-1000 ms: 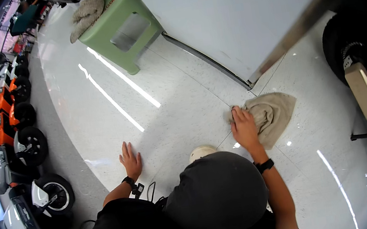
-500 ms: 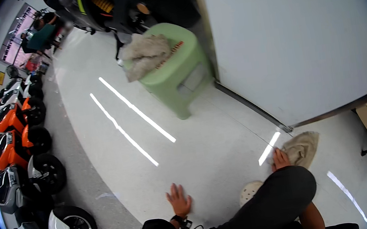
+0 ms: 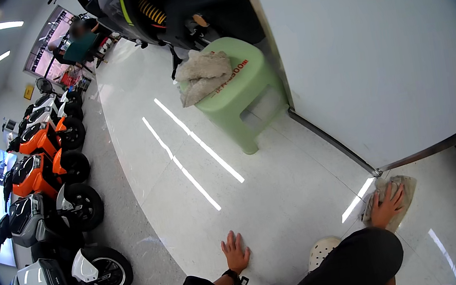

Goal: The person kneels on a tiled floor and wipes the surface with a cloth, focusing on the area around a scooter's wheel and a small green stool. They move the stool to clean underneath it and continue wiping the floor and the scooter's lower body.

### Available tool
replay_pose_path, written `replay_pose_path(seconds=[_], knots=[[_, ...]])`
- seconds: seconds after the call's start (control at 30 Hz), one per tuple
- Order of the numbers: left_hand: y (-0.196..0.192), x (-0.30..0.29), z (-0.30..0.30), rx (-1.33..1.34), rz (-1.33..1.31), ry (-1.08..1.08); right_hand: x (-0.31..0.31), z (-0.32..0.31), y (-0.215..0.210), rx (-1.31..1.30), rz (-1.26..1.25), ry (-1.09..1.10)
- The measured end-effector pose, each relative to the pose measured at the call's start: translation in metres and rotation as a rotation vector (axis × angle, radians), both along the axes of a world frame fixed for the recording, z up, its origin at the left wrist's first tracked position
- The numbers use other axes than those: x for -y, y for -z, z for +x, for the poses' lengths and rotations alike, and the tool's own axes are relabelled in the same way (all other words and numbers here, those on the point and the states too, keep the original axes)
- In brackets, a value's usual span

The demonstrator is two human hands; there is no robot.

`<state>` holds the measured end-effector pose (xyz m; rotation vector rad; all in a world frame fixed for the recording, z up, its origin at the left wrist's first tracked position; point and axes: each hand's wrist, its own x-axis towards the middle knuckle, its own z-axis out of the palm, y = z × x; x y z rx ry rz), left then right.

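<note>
My right hand point(image 3: 387, 206) presses flat on a beige cloth point(image 3: 402, 187) lying on the glossy floor, close to the corner of a white wall panel point(image 3: 379, 57). My left hand point(image 3: 236, 252) rests palm down on the bare floor, fingers spread, holding nothing; it wears a dark wrist band. My dark-trousered knee point(image 3: 361, 258) and a white perforated shoe point(image 3: 322, 251) sit between the two hands.
A light green plastic stool point(image 3: 244, 90) with a folded beige cloth point(image 3: 202, 73) on top stands ahead by the wall. Orange, black and white scooters point(image 3: 49, 179) line the left side. A dark scooter point(image 3: 162, 6) stands behind the stool. A person point(image 3: 80, 43) is far off.
The view has tilted upward, so the stool and the scooters now show ahead. My right hand stays on the cloth at the wall corner; my left hand stays flat on the floor.
</note>
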<state>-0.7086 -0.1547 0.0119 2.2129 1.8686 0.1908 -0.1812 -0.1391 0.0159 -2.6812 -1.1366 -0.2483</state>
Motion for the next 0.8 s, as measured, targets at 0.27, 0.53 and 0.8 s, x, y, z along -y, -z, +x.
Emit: replay_pose_path(seconds=[0.27, 0.53, 0.8], knots=[[0.0, -0.002, -0.001, -0.073, -0.013, 0.003, 0.004, 0.009, 0.005, -0.001, 0.055, -0.012], [-0.016, -0.111, 0.005, -0.059, 0.04, -0.064, 0.002, 0.003, -0.001, -0.119, 0.103, 0.024], [-0.071, -0.309, 0.1, 0.637, 0.201, -0.167, 0.005, 0.014, 0.0, -0.152, 0.133, 0.009]])
